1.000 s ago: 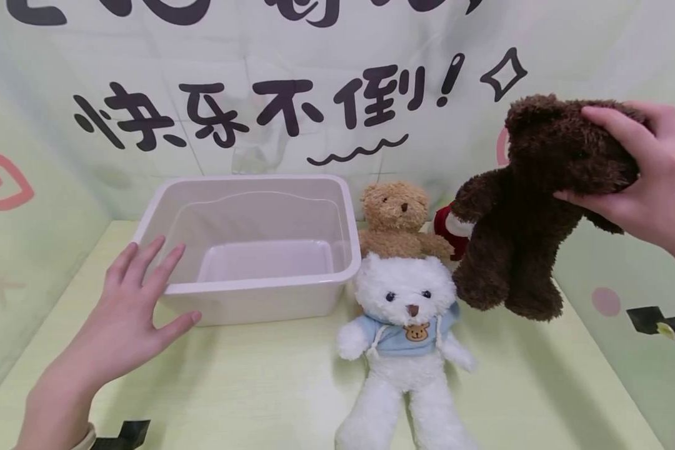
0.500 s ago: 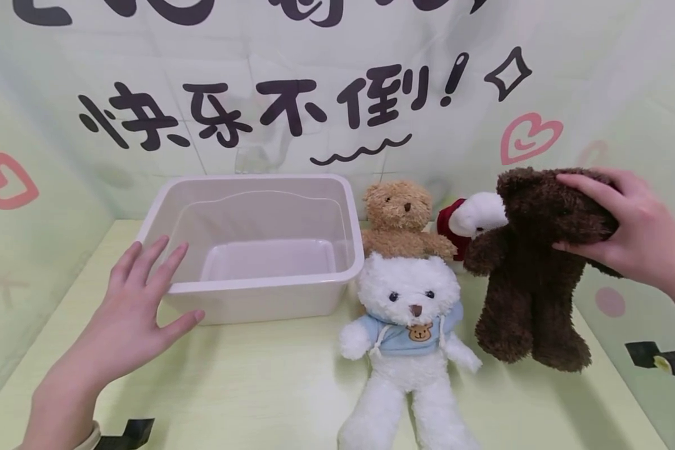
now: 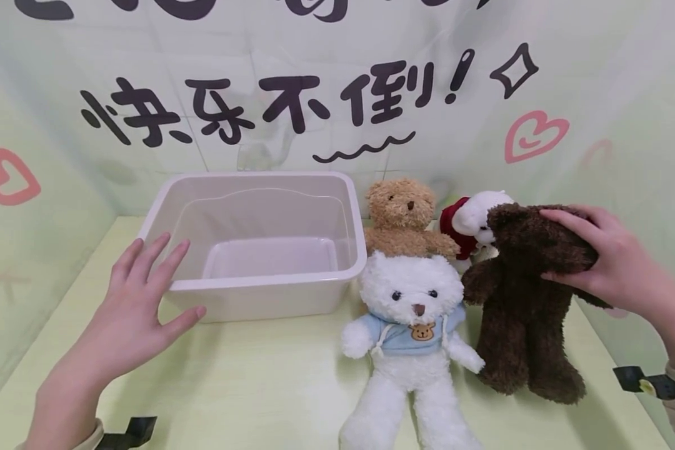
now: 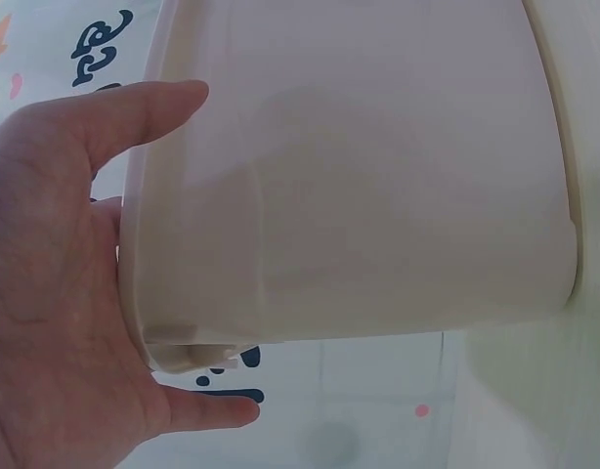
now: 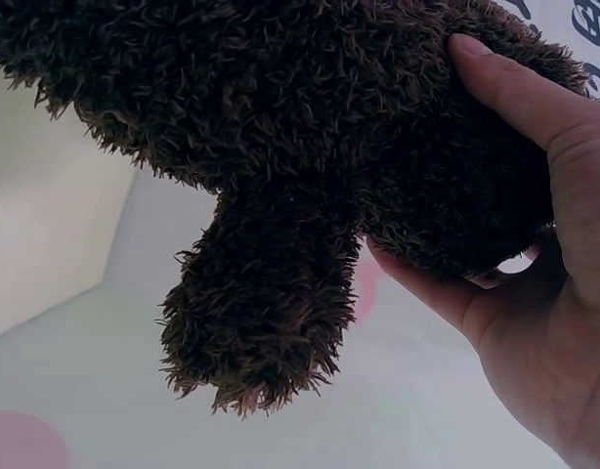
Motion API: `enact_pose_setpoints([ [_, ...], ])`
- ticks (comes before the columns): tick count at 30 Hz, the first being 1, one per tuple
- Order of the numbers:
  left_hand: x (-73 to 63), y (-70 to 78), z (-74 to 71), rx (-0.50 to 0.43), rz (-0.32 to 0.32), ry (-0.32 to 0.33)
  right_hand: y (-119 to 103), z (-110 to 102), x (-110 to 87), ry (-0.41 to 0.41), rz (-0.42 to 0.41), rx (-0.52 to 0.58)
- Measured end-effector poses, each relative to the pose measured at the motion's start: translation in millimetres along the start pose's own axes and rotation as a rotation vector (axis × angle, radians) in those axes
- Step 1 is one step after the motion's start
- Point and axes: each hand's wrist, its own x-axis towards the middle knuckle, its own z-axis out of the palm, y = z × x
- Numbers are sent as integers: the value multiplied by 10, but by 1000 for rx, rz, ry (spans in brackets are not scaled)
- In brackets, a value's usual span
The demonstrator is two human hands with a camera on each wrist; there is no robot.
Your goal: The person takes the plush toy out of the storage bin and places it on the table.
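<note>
My right hand [image 3: 613, 265] grips a dark brown teddy bear [image 3: 523, 312] by its head, thumb on one side and fingers on the other. The bear hangs upright at the right, its feet close over the table; its fur and one arm fill much of the right wrist view. At the near left corner of a pale plastic bin [image 3: 281, 300], my left hand [image 3: 132, 312] rests with fingers spread over the rim. In the left wrist view its thumb lies along the bin's outer wall [image 4: 378, 195]. A white teddy bear [image 3: 410, 369] in a blue hoodie lies just left of the brown one.
Behind the white bear sits a light brown teddy bear [image 3: 402, 206], close against the bin's right side. A white plush toy in red [image 3: 472, 219] leans at the back right, partly covered by the brown bear. Printed sheets [image 3: 292, 37] wall in the pale table [image 3: 247, 387].
My right hand has lowered the brown teddy bear toward the table and slightly left. The white plush toy in red now shows more behind it. My left hand has stayed at the bin's corner.
</note>
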Motion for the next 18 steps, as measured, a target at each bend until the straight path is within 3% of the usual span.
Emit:
enact_pose_setpoints([
  [18,4,0,-22,-1,-12,-20,-4,293,-206,-77,17,79],
])
